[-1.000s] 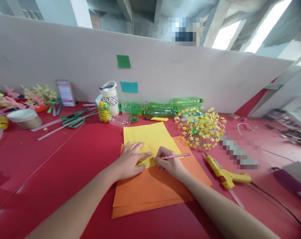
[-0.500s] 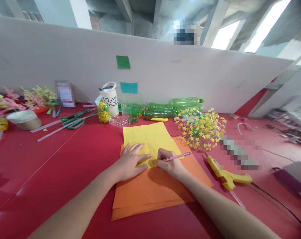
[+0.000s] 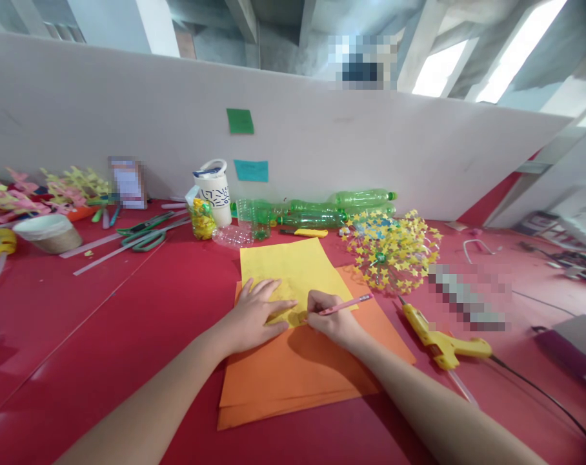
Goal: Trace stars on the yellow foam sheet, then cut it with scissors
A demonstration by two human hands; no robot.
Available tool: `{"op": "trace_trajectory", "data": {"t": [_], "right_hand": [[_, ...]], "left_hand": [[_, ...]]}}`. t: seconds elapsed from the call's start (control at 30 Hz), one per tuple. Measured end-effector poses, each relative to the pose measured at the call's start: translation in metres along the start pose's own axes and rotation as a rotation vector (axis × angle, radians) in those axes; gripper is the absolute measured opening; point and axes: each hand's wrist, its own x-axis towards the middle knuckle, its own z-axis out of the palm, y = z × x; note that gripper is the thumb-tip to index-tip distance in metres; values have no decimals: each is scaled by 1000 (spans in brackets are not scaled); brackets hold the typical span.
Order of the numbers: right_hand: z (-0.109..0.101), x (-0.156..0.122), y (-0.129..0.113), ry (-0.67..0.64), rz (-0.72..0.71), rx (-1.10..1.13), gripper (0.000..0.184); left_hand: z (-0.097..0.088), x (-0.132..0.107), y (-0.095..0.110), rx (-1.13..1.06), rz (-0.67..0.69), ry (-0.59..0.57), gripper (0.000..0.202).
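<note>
Grips a slim pink pencil in the fingers of the right hand, curled narrow around the shaft, with the eraser end up to the right and the tip down toward the left thumb. Spreads the fingers of the left hand wide and rests them on a yellow rectangular paper sheet, just left of the pencil. Cannot tell contact between tip and paper. Has that sheet under both sets of fingers and reaching beyond them, over orange paper sheets stretching nearer and farther right, all on a glossy red bench. Well right of the right fingers, has a yellow plastic glue gun; ahead and to the right of them, a rounded cluster of small yellow stars. Straight beyond the fingers, has a yellow-and-black utility knife and, behind it, transparent green plastic bottles on their sides. Beyond and left of the left fingers, has a white tumbler with dark markings and green-handled scissors.
</note>
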Motion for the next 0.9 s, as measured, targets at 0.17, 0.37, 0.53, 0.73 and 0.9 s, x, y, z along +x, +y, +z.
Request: {"op": "trace_trajectory", "data": {"t": [0.17, 0.37, 0.53, 0.73, 0.9], "right_hand": [[2, -2, -2, -34, 32, 61, 10], [5, -3, -3, -58, 21, 41, 8], [6, -3, -4, -50, -10, -4, 7], [7, -3, -6, 2, -8, -69, 8], [6, -3, -6, 78, -11, -133, 10]], "left_hand": [[-1, 0, 1, 12, 9, -4, 38], [1, 1, 0, 19, 22, 3, 39], [0, 0, 1, 16, 19, 6, 40], [0, 1, 2, 11, 2, -1, 40], [-1, 1, 2, 0, 2, -5, 38]]}}
